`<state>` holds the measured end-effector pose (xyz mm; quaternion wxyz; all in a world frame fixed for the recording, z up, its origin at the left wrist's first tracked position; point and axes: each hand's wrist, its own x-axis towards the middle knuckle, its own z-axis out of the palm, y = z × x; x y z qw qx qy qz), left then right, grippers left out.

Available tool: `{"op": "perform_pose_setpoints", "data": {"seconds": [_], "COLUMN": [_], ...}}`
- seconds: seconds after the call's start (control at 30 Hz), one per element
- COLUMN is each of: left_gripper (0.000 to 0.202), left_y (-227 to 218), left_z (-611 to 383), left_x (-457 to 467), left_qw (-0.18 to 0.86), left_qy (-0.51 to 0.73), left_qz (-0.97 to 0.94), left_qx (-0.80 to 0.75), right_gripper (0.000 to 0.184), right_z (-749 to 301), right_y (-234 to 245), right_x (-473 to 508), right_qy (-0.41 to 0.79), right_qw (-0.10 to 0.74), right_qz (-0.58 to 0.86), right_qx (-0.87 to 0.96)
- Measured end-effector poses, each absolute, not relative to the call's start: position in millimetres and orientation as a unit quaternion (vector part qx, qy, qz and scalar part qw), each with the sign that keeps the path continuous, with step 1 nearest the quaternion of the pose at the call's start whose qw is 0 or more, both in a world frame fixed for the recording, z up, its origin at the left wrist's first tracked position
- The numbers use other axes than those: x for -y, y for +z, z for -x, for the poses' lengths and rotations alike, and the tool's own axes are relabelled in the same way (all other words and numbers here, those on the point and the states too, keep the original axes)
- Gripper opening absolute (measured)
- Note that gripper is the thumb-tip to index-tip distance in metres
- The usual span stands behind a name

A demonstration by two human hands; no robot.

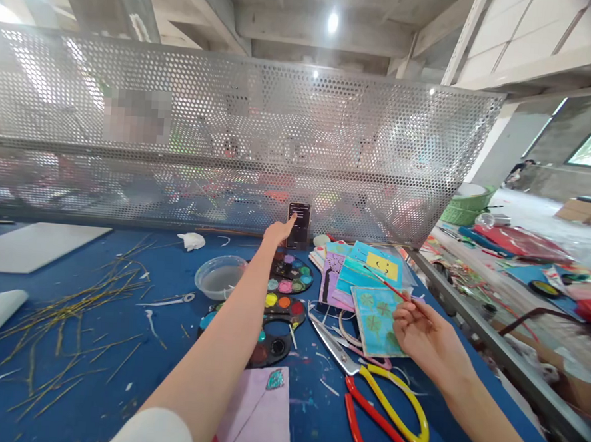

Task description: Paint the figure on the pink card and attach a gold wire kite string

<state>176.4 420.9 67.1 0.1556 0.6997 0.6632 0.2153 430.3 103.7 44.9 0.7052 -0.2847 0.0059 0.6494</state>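
Observation:
My left hand (277, 232) reaches far forward, its index finger stretched onto the screen of a dark smartphone (299, 222) propped upright against the perforated metal panel. The other fingers are curled. In my right hand (418, 325) is a thin red paintbrush (388, 283), its tip pointing up and left over painted cards. Below that brush lies a blue card with green leaves (376, 316). Under my left forearm are paint palettes (284, 303) with many colours, partly hidden. A lilac sheet (263, 419) with a teal painted shape lies nearest me.
Large scissors (361, 372) with red and yellow handles lie right of the palettes. A plastic bowl of cloudy water (218, 277) stands left of my forearm. Dry yellowish stems (77, 311) spread across the left. The perforated panel (221, 130) closes off the far edge.

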Motion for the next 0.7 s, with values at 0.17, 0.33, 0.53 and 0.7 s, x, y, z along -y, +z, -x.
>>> {"op": "perform_pose_setpoints", "data": {"seconds": [0.17,0.33,0.53,0.7], "left_gripper": [0.101,0.090,0.081,0.099], "left_y": [68.4,66.7,64.8,66.1], "left_z": [-176.5,-178.1,-182.3,-182.5], "left_x": [-417.8,-411.8,-406.2,-407.6], "left_qw": [0.185,0.171,0.153,0.148], "left_qy": [0.198,0.188,0.186,0.199], "left_qz": [-0.689,-0.697,-0.704,-0.696], "left_qx": [-0.672,-0.670,-0.668,-0.674], "right_gripper": [0.019,0.019,0.021,0.015], "right_z": [-432.3,-431.7,-431.7,-431.3], "right_y": [43.1,42.8,41.3,42.7], "right_x": [-103.3,-103.0,-103.6,-104.0], "right_qy": [0.665,0.656,0.659,0.659], "right_qw": [0.697,0.700,0.697,0.699], "right_qz": [0.269,0.282,0.283,0.278], "right_qx": [0.021,0.015,0.029,0.000]}}
